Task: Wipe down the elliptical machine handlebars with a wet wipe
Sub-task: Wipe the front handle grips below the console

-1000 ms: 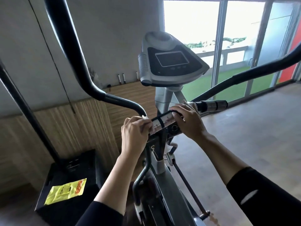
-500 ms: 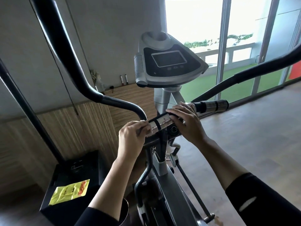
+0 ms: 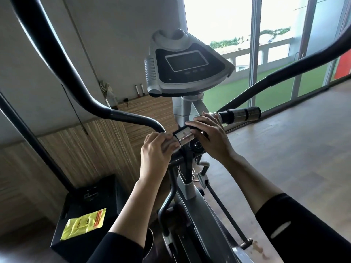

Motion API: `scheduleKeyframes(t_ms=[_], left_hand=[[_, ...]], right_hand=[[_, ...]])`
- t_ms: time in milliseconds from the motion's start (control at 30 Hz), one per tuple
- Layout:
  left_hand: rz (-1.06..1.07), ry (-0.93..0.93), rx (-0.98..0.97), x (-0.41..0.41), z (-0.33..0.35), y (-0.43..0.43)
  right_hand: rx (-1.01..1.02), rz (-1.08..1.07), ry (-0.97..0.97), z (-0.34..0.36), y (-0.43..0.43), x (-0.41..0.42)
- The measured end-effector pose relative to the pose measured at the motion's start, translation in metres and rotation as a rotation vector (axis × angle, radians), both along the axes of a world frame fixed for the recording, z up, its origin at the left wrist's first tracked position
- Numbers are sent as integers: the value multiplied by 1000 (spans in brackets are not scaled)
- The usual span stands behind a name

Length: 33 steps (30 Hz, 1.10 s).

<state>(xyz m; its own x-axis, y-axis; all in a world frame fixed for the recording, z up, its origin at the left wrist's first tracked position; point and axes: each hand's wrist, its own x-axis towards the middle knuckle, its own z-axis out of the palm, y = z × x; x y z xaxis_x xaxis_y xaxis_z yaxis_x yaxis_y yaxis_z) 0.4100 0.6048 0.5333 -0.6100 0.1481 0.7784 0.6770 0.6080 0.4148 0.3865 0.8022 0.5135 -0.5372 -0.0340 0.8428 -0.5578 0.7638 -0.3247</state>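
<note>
Head: handlebar (image 3: pixel 243 114), wooden floor (image 3: pixel 288 160), glass doors (image 3: pixel 275 59)

A home gym room: an elliptical machine (image 3: pixel 190 186) with console (image 3: pixel 186 65) on wood flooring (image 3: pixel 284 149) beside sliding glass doors (image 3: pixel 275 54).

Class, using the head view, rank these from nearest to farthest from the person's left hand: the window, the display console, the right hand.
1. The right hand, just across the handlebar from the left hand.
2. The display console, above, in the middle.
3. The window, far back on the right.
</note>
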Motion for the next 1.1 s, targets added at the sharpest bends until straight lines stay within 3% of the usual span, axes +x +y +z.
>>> scheduleKeyframes(t_ms=[367, 567, 833, 1100], left_hand=[[20, 74, -38, -3, -10, -4], [-3, 223, -193, -1, -17, -26], [47, 319, -260, -6, -24, -7], [100, 351, -212, -4, -24, 0]], right_hand=[[-11, 38, -19, -6, 6, -5], [-15, 52, -22, -8, 6, -9], [-33, 86, -59, -9, 10, -9], [-47, 93, -75, -11, 13, -13]])
